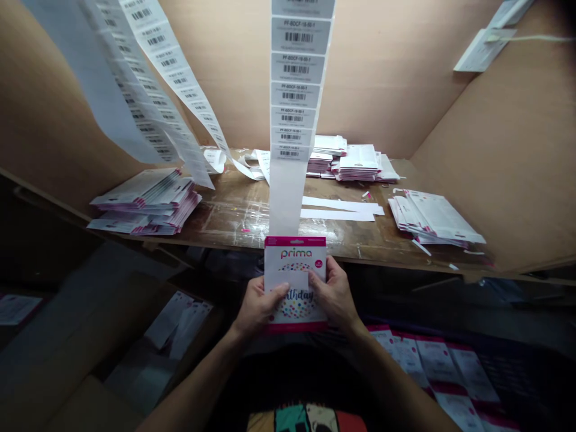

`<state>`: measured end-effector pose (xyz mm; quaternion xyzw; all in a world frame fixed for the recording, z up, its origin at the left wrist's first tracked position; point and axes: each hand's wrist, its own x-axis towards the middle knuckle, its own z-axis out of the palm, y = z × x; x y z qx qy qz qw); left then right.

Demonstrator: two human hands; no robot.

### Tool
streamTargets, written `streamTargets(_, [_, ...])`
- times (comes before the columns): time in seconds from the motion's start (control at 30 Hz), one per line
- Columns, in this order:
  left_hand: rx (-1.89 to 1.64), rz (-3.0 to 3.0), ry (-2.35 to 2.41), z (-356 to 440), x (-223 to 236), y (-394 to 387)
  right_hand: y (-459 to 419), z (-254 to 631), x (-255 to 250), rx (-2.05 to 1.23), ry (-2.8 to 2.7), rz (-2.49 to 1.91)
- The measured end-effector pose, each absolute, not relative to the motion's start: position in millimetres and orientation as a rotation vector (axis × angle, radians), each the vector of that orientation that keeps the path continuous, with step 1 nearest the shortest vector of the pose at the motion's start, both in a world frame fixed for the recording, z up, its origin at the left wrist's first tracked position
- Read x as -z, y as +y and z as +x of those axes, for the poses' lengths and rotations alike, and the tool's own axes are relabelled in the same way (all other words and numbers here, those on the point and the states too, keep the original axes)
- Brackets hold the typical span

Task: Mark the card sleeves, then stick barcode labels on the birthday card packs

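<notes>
Presently catalogued: one prima birthday card [294, 306], held two-handed

Left hand [257, 306]: closed on the card's lower left edge, thumb across the front.

Right hand [333, 294]: closed on the card's right edge, thumb on the front, fingers curled behind.

Card position: tilted up before the person's chest, its top edge just in front of the bench edge. A white rectangular patch [292, 279] sits on its face, next to both thumbs.

Barcode label strip [294, 72]: hanging from above, its blank lower end reaching the card's top edge.

Further label strips [155, 66]: hanging at upper left.

Wooden workbench [243, 219], glossy-surfaced, bearing:
- pink-edged card stack [144, 204], left
- card stacks [357, 163], rear
- fanned card pile [432, 216], right
- loose white strips [337, 207], centre

Cardboard walls [252, 60]: behind and beside the bench.

Below the bench: pink-banded cards [432, 363] in rows at lower right; cardboard box [90, 336] at lower left, white sheets [177, 324] beside its flap.
</notes>
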<state>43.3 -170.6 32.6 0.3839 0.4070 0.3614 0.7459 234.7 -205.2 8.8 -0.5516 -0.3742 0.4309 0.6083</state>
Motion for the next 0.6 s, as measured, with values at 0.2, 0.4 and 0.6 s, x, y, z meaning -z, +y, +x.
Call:
streamTargets(0.2, [-1.231, 0.948, 0.945, 28.2, -82.4, -93.2, -137.5, 238.1, 12.1, -0.678, -1.091, -1.33])
streamTargets(0.4, [-1.139, 1.098, 0.726, 79.4, -89.6, -34.7, -124.0, 225.4, 31.4, -0.851, -1.078, -1.123])
streamTargets(0.6, [-1.166, 0.948, 0.636, 102.6, -81.0, -47.0, -161.4, 223.9, 25.5, -0.866, -0.778, -0.942])
